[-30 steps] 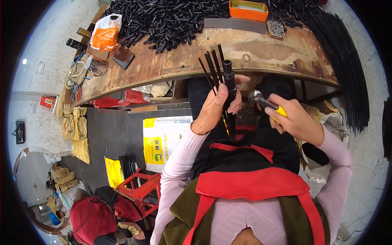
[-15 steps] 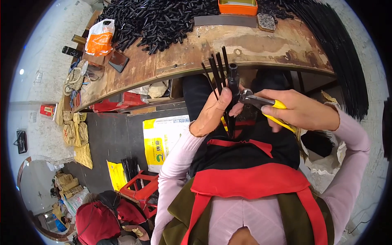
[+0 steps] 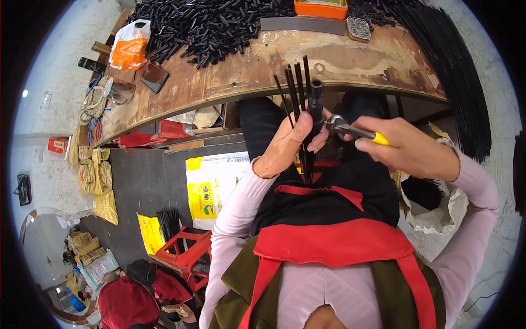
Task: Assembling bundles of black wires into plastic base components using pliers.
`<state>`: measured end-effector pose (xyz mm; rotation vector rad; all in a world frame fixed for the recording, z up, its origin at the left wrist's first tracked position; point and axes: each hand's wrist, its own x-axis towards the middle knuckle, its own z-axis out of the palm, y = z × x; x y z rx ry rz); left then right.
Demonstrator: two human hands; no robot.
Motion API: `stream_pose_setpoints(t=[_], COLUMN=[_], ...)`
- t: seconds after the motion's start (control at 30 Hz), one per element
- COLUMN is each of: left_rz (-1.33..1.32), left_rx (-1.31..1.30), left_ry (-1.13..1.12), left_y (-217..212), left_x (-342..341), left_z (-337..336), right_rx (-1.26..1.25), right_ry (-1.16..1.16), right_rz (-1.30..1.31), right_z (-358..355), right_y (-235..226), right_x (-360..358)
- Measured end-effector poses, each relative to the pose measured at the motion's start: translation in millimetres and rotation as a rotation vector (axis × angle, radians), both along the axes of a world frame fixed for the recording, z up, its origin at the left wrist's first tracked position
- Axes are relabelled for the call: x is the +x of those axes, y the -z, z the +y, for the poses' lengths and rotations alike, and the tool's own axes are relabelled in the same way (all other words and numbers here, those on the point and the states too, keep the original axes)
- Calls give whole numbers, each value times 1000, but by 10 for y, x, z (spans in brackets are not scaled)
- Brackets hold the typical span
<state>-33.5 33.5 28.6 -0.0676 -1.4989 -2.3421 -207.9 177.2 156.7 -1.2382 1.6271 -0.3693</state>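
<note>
My left hand (image 3: 287, 143) grips a bunch of thin black rods (image 3: 296, 90) and a thicker black tube (image 3: 316, 101), all upright in front of the wooden bench edge (image 3: 230, 88). My right hand (image 3: 408, 148) holds yellow-handled pliers (image 3: 353, 131), whose metal jaws touch the tube just beside my left fingers. Both hands sit over my lap, above a black and red apron.
A heap of short black tubes (image 3: 213, 24) covers the bench top, with an orange box (image 3: 320, 6), an orange plastic bag (image 3: 127, 46) and a metal strip (image 3: 301, 24). Long black rods (image 3: 455, 71) hang off the right end. Sacks (image 3: 211, 181) and a red stool (image 3: 183, 252) stand on the floor left.
The pliers have closed in from the right onto the tube in my left hand. The view has tipped down slightly, so the bench sits higher in the picture.
</note>
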Motion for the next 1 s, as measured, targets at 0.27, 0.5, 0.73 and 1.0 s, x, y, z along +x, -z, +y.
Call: stream_pose_setpoints(t=[0.27, 0.5, 0.73, 1.0], left_rz=[-88, -117, -238, 289], left_rx=[45, 67, 22, 246], left_ry=[-124, -279, -539, -912], left_y=[-69, 63, -122, -685], left_x=[-41, -14, 72, 916], left_z=[82, -100, -445, -828], right_rx=[-183, -635, -610, -1197], right_ry=[-132, -132, 69, -582], right_rz=[213, 597, 1153, 352], right_z=[-167, -368, -744, -135], right_y=[162, 672, 1391, 971], right_x=[-107, -44, -793, 332])
